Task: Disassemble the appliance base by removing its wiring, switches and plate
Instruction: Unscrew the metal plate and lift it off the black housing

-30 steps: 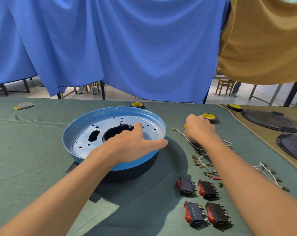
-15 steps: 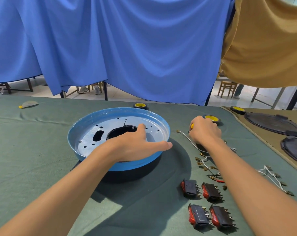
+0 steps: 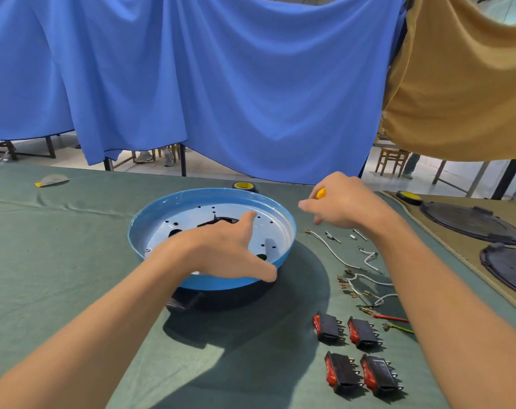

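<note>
The round appliance base (image 3: pixel 281 231) has a blue rim and a pale perforated plate (image 3: pixel 188 219) inside, and it sits on a black lower part on the green cloth. My left hand (image 3: pixel 221 249) grips its near rim, thumb inside, fingers over the edge. My right hand (image 3: pixel 343 202) hovers right of the base, closed around a tool with a yellow handle (image 3: pixel 320 193); its shaft is hidden. Loose white wires (image 3: pixel 366 261) with brass terminals lie right of the base. Several black-and-red rocker switches (image 3: pixel 358 352) lie in front of them.
A green cloth covers the table (image 3: pixel 58 261). Black round covers (image 3: pixel 469 221) lie on a tan mat at the right. Yellow-and-black tape rolls (image 3: pixel 408 197) sit near the far edge. Blue and tan curtains hang behind. A small grey scrap (image 3: pixel 52 180) lies far left.
My right hand has lifted off the cloth, holding the yellow-handled tool, and moved up toward the base. My left hand stays on the rim.
</note>
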A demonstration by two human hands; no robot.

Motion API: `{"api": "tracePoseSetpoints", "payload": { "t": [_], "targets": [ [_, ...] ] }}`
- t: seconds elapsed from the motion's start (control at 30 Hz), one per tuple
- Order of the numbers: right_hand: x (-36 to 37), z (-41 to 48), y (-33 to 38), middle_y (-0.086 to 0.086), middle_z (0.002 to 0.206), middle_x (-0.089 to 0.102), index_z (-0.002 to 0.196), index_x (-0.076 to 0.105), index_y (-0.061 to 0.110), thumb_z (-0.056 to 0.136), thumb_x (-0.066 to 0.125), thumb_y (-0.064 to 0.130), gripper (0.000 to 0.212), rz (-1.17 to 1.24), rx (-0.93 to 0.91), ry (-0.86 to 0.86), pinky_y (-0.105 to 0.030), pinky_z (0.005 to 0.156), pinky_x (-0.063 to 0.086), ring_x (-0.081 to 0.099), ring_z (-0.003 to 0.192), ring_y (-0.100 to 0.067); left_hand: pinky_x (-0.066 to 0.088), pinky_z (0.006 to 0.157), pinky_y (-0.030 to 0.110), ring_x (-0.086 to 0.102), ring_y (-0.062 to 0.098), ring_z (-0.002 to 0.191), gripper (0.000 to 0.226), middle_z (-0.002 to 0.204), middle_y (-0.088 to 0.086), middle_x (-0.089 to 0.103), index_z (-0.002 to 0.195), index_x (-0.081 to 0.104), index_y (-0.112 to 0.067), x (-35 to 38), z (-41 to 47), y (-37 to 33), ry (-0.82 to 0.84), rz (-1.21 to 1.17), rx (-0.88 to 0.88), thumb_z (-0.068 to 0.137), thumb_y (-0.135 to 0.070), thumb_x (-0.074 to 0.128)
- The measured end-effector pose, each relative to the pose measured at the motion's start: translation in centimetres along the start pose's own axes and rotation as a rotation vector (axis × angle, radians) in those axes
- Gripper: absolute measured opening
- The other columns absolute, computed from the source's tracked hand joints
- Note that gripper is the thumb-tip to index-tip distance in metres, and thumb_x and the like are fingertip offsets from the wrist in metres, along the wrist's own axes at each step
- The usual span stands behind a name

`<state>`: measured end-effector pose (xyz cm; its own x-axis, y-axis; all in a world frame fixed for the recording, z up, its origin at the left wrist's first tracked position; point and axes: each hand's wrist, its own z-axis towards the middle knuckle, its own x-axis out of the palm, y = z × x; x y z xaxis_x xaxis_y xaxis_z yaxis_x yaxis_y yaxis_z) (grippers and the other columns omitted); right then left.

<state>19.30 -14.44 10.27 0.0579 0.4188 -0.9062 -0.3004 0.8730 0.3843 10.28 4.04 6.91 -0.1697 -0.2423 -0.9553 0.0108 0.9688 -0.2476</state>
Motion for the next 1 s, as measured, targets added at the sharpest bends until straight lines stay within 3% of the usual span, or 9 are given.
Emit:
{"api": "tracePoseSetpoints", "payload": {
  "t": [0.13, 0.23, 0.3, 0.43, 0.53, 0.63, 0.77, 0.9, 1.0],
  "targets": [
    [1.4, -2.0, 2.7, 0.005, 0.053, 0.068, 0.068, 0.062, 0.012, 0.086, 0.059, 0.044, 0.036, -0.093, -0.059, 0.191, -0.028, 0.052, 0.042, 0.059, 0.062, -0.010, 0.039, 0.078, 0.037, 0.053, 0.023, 0.095, 0.110, 0.111, 0.003, 0.058, 0.151, -0.006, -0.033, 1.2, 0.8, -0.7, -0.092, -0.031, -0.033, 0.068, -0.079, 0.049],
    [2.1, -2.3, 3.1, 0.001, 0.055, 0.068, 0.067, 0.059, 0.012, 0.080, 0.057, 0.019, 0.014, -0.166, -0.077, 0.216, -0.025, 0.049, 0.039, 0.060, 0.064, -0.017, 0.035, 0.093, 0.036, 0.049, 0.021, 0.111, 0.120, 0.138, 0.000, 0.051, 0.151, -0.014, -0.034, 0.0, 0.6, 0.0, 0.029, -0.064, -0.031, 0.062, -0.093, 0.041],
    [2.5, -2.1, 2.8, -0.003, 0.053, 0.057, 0.058, 0.046, 0.012, 0.075, 0.053, 0.008, 0.019, -0.113, -0.053, 0.166, -0.024, 0.044, 0.031, 0.046, 0.052, -0.022, 0.031, 0.091, 0.032, 0.045, 0.016, 0.106, 0.114, 0.132, -0.007, 0.050, 0.151, -0.006, -0.038, -0.9, 0.1, 0.6, 0.054, -0.069, -0.010, 0.063, -0.092, 0.042],
    [3.5, -1.6, 2.3, -0.005, 0.060, 0.034, 0.057, 0.030, 0.015, 0.078, 0.049, 0.004, 0.030, 0.040, -0.017, 0.033, -0.028, 0.046, 0.020, 0.025, 0.055, -0.022, 0.033, 0.101, 0.036, 0.044, 0.021, 0.125, 0.113, 0.144, -0.006, 0.044, 0.149, -0.003, -0.044, -1.1, -0.4, 0.6, 0.100, -0.028, 0.065, 0.061, -0.090, 0.051],
    [2.8, -1.7, 2.2, -0.008, 0.062, 0.049, 0.058, 0.038, 0.013, 0.082, 0.053, 0.015, 0.028, 0.004, 0.003, 0.069, -0.027, 0.046, 0.025, 0.031, 0.052, -0.022, 0.034, 0.102, 0.038, 0.046, 0.023, 0.125, 0.119, 0.145, -0.005, 0.045, 0.148, -0.007, -0.043, -1.1, -0.4, 0.6, 0.134, 0.015, 0.072, 0.058, -0.090, 0.054],
    [1.5, -2.3, 2.8, -0.005, 0.065, 0.067, 0.078, 0.058, 0.009, 0.080, 0.053, 0.022, 0.014, -0.106, -0.035, 0.189, -0.023, 0.044, 0.033, 0.045, 0.051, -0.019, 0.040, 0.100, 0.039, 0.048, 0.024, 0.119, 0.115, 0.142, -0.003, 0.047, 0.150, 0.001, -0.038, -0.9, -0.2, 0.5, 0.074, 0.052, 0.047, 0.061, -0.087, 0.055],
    [1.4, -2.9, 3.1, -0.003, 0.108, 0.059, 0.126, 0.043, 0.020, 0.087, 0.055, 0.023, 0.041, -0.128, -0.038, 0.244, -0.034, 0.066, 0.050, 0.061, 0.086, -0.019, 0.043, 0.095, 0.041, 0.050, 0.027, 0.114, 0.108, 0.139, 0.003, 0.049, 0.148, 0.010, -0.032, -0.2, -0.1, -0.6, 0.000, 0.084, 0.030, 0.064, -0.088, 0.048],
    [1.9, -2.7, 2.5, -0.006, 0.127, 0.053, 0.132, 0.043, 0.018, 0.089, 0.054, 0.015, 0.044, -0.021, -0.009, 0.166, -0.041, 0.087, 0.049, 0.056, 0.110, -0.027, 0.035, 0.102, 0.042, 0.043, 0.028, 0.130, 0.117, 0.150, 0.004, 0.040, 0.152, -0.001, -0.032, -0.3, -0.3, -1.0, 0.063, 0.013, 0.007, 0.061, -0.095, 0.035],
    [1.7, -2.7, 2.2, -0.008, 0.111, 0.062, 0.123, 0.048, 0.011, 0.087, 0.054, 0.018, 0.037, -0.032, 0.018, 0.149, -0.040, 0.076, 0.052, 0.062, 0.096, -0.026, 0.029, 0.109, 0.043, 0.034, 0.025, 0.138, 0.119, 0.156, -0.003, 0.030, 0.152, -0.001, -0.034, -1.1, -0.7, -0.2, 0.144, 0.013, -0.022, 0.058, -0.097, 0.035]
  ]
}}
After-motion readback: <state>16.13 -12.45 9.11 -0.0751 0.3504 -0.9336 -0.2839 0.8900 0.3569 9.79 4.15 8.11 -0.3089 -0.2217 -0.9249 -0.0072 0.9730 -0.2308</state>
